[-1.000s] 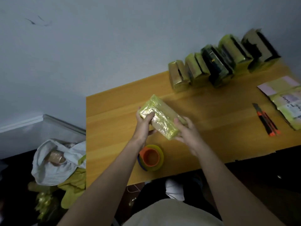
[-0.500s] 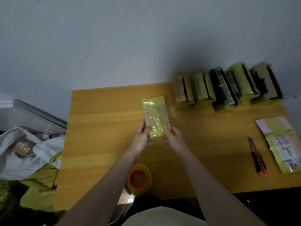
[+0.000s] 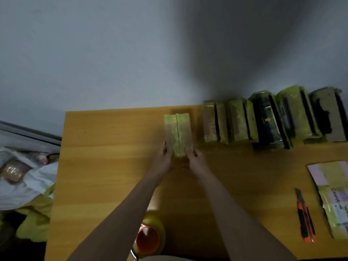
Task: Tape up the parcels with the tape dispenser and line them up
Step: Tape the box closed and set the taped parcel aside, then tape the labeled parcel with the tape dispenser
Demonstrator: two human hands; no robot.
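Standing a taped parcel (image 3: 178,134) at nine o'clock of the row (image 3: 271,119), gripped by my left hand (image 3: 163,161) and right hand (image 3: 195,161); bagged parcels (image 3: 13,172) likely remain.

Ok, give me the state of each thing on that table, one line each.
Held parcel: taped, on edge, apart from the row.
Row of parcels: wrapped, standing along the wall.
Left hand: gripping the parcel.
Right hand: gripping the parcel.
Tape dispenser: lying idle.
Box cutter: lying untouched.

Wooden table (image 3: 105,166) with parcels (image 3: 263,121), tape dispenser (image 3: 150,236), box cutter (image 3: 305,219), papers (image 3: 333,194)
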